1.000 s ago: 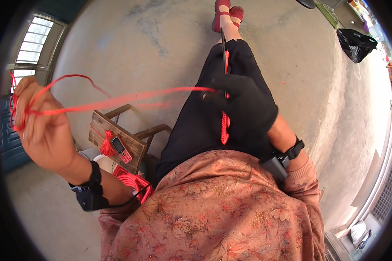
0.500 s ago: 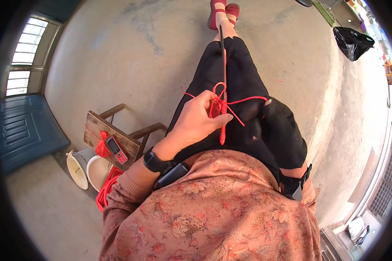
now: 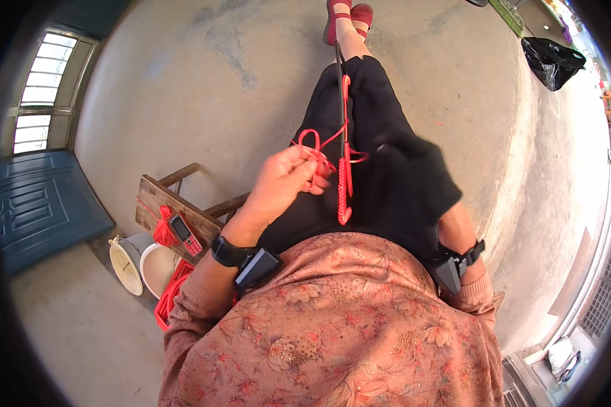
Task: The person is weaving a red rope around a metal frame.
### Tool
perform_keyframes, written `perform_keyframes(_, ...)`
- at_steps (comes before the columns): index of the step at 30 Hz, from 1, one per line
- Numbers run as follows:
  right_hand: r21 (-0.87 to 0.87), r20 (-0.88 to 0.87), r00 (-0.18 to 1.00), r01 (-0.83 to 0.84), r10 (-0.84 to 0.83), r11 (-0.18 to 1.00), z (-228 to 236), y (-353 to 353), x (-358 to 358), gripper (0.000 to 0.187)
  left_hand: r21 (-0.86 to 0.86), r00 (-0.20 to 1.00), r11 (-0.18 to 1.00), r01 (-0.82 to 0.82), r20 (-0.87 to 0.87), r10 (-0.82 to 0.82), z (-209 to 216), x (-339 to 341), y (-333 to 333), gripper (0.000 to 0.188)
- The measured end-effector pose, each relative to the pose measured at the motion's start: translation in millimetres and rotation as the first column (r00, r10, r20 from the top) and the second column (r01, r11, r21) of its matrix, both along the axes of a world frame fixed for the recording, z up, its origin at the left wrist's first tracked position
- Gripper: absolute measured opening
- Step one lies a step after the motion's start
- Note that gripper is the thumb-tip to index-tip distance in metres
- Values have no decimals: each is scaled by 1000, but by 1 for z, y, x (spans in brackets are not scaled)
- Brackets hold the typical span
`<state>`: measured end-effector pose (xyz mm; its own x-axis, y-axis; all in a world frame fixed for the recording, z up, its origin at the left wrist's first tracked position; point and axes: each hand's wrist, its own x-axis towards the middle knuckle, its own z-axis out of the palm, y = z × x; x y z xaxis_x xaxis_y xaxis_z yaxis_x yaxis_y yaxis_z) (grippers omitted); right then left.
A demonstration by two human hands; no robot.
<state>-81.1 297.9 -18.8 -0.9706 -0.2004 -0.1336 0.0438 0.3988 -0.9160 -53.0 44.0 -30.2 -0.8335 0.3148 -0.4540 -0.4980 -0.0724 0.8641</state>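
Note:
A thin dark rod runs between my legs toward my feet. Knotted red cordwork lies along its near end above my lap. Left of it, my left hand is closed round a loose bundle of red cord, with a loop standing up past the fingers. One strand runs from the bundle to the rod. My right hand appears dark-covered against my black trousers, right of the rod. Motion smears it and its fingers do not show; no cord is visible running to it.
A wooden stool at the left carries a phone and a red cord hank. Beside it are white buckets and more red cord. A black plastic bag lies at the far right.
My left hand has moved left, off the cordwork, carrying the cord bundle. My right hand has let go of the strand it held and drawn back toward me. The rod has shifted slightly left.

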Motion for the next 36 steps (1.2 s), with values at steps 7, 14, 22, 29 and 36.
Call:
perform_keyframes(7, -2, 98, 976, -194, 193, 981, -20, -34, 14, 22, -563, 865, 746, 355, -105, -491, 5, -15, 21, 15)
perform_keyframes(14, 163, -18, 986, -163, 168, 973, -7, -33, 13, 17, -67, 970, 968, 242, 37, -240, 3, -10, 24, 20)
perform_keyframes(22, 247, -53, 997, -45, 59, 968, 1, -16, 7, 15, -30, 999, 999, -41, 4, 41, 7, -9, 1, 26)
perform_keyframes(29, -263, 224, 961, 222, -164, 939, -14, -25, 9, 15, 36, 998, 999, -38, -50, 40, 22, -7, 1, 23)
perform_keyframes(36, -691, 516, 854, 365, 71, 624, -4, -19, 10, 23, -7, 997, 1000, -17, -77, 16, 30, -5, 6, 20)
